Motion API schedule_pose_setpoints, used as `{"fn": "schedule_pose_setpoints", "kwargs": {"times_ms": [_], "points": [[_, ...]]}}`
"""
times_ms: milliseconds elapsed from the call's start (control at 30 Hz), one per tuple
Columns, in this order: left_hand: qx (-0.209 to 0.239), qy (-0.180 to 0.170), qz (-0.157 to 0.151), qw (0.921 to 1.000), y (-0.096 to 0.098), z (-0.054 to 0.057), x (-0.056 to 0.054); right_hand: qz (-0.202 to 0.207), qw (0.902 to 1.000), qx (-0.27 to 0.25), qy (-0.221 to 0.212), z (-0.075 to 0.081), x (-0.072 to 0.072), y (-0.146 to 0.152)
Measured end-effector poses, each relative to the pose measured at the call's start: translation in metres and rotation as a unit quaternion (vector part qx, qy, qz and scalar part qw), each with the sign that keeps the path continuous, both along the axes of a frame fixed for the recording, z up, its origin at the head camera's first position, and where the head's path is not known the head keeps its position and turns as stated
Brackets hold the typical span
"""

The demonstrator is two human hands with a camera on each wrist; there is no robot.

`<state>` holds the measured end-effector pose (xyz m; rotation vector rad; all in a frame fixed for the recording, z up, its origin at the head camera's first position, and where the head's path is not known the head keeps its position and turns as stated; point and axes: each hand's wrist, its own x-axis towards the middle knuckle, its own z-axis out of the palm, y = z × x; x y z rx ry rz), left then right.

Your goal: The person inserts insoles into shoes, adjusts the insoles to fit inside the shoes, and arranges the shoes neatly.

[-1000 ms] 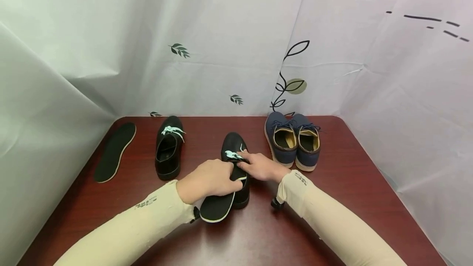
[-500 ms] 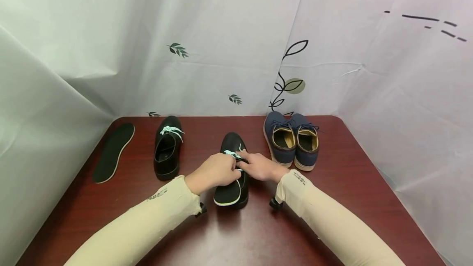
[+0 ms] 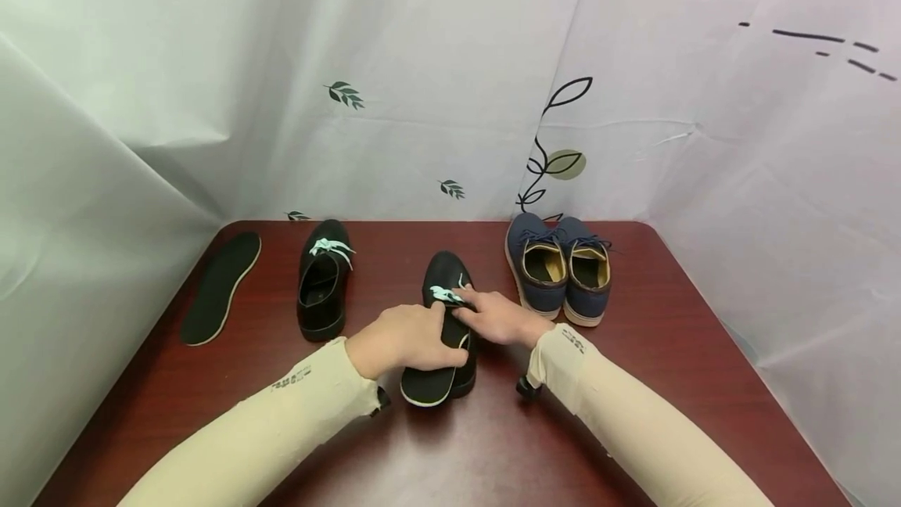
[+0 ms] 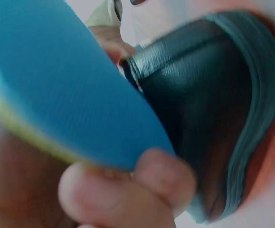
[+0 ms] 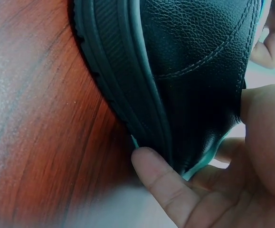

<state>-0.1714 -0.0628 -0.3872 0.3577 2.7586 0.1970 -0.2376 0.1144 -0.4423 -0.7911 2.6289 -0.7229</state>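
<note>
A black lace-up shoe [image 3: 445, 268] with pale mint laces stands mid-table, its toe pointing away from me. My left hand [image 3: 404, 341] grips a black-topped insole [image 3: 428, 387] over the shoe's opening. The insole's front is hidden by the hand and shoe, while its heel end sticks out toward me, left of the shoe's heel. In the left wrist view the insole's blue underside [image 4: 71, 85] faces the camera, and fingertips [image 4: 163, 175] pinch its edge. My right hand [image 3: 496, 319] holds the shoe by the laces and front of the opening; fingers lie along its side in the right wrist view.
A matching black shoe [image 3: 324, 280] stands to the left at the back. Beyond it, a second black insole [image 3: 220, 288] lies near the table's left edge. Two navy shoes [image 3: 556, 268] stand side by side at the back right. White sheeting [image 3: 422, 100] rises behind the reddish-brown table [image 3: 464, 460].
My left hand first pushed the insole forward and right over the shoe, then drew back slightly toward me with it. The right hand keeps its hold, and the shoe stays put.
</note>
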Motion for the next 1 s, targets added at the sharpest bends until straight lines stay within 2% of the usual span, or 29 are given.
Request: {"fn": "schedule_pose_setpoints", "kwargs": {"times_ms": [133, 367, 467, 600, 700, 800, 900, 1000], "points": [[0.024, -0.007, -0.014, 0.9996, 0.001, 0.003, 0.001, -0.001, 1.0000, 0.001, -0.002, 0.000, 0.000, 0.001], [0.050, 0.006, -0.066, 0.9966, 0.004, 0.005, -0.004, -0.007, 0.9999, 0.006, -0.008, 0.000, 0.000, 0.002], [0.051, 0.015, -0.070, 0.9962, 0.005, 0.002, -0.009, -0.005, 0.9998, -0.001, -0.021, 0.000, -0.002, 0.002], [0.049, 0.038, -0.065, 0.9959, 0.004, -0.008, -0.020, -0.001, 0.9986, -0.011, -0.051, 0.001, -0.006, 0.003], [0.050, 0.047, -0.058, 0.9960, 0.004, -0.012, -0.023, 0.001, 0.9983, -0.013, -0.058, 0.000, -0.007, 0.003], [0.031, 0.054, -0.042, 0.9972, 0.006, -0.013, -0.019, -0.005, 0.9982, -0.009, -0.059, -0.001, -0.008, 0.004], [-0.015, 0.060, -0.029, 0.9977, 0.008, -0.010, -0.010, -0.010, 0.9983, -0.008, -0.057, -0.001, -0.007, 0.005], [-0.051, 0.051, -0.021, 0.9972, 0.010, -0.005, 0.002, -0.008, 0.9987, -0.007, -0.050, -0.001, -0.006, 0.005]]}}
